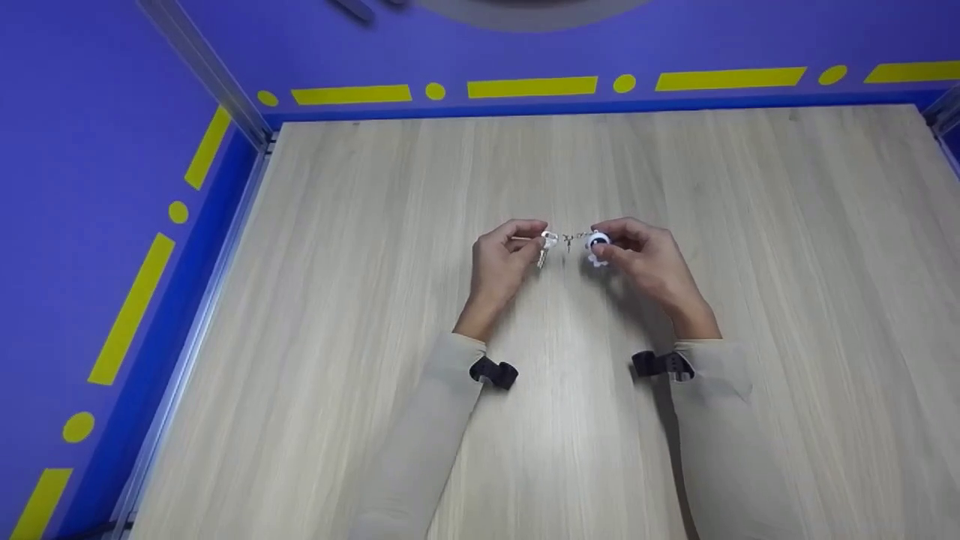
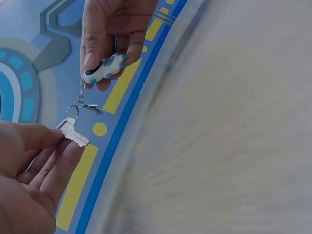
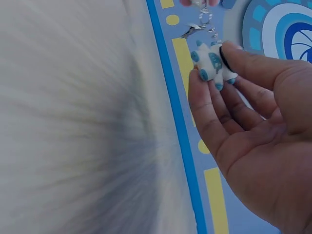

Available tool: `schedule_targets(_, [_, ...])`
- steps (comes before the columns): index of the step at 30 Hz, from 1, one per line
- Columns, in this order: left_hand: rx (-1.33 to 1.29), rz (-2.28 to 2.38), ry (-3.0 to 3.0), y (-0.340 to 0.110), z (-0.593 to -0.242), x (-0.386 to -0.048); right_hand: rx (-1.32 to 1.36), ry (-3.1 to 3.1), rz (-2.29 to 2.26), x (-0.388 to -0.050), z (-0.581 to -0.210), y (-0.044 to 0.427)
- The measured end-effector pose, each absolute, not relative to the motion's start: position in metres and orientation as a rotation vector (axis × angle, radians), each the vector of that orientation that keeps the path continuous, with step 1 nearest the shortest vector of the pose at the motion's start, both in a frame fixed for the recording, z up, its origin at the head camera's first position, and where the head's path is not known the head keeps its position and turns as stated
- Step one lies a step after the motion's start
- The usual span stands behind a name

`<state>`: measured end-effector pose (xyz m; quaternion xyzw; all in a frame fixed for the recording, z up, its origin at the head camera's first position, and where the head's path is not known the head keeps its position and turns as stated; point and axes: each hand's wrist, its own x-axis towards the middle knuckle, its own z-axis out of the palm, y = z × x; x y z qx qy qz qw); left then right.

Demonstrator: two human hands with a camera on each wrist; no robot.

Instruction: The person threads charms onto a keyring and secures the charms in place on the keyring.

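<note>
My left hand (image 1: pixel 501 262) pinches a silver key (image 2: pixel 73 132) between thumb and fingers. The key hangs on a metal ring (image 2: pixel 72 111), and a second small key (image 2: pixel 92 108) dangles from that ring. A short chain (image 3: pixel 213 34) links the ring to a white astronaut-like figure with teal patches (image 3: pixel 212 63) and a dark visor. Thumb and fingers of my right hand (image 1: pixel 649 259) grip this figure. In the head view the chain stretches between the two hands, above the table.
A pale wood-grain table (image 1: pixel 570 435) lies beneath both hands. Blue panels with yellow dashes and dots (image 1: pixel 532 87) stand along its back and left edges. A dark strap (image 1: pixel 493 372) sits at each sleeve cuff.
</note>
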<state>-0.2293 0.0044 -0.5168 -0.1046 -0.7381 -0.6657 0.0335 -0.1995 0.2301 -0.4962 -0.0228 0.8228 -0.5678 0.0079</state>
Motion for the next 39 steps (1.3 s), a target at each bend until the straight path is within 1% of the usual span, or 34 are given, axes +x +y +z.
schedule_targets(11, [-0.25,-1.912,-2.49,0.007,-0.523,-0.23,-0.051,2.527,-1.64,-0.203,-0.505,0.231])
schedule_targets(26, [-0.27,-1.769,-2.635,0.008,-0.527,-0.227,0.0,2.459,-1.583,-0.201,-0.508,0.229])
schedule_targets(39, [-0.28,-1.472,-2.779,0.01,-0.527,-0.226,-0.002,2.508,-1.546,-0.2,-0.508,0.23])
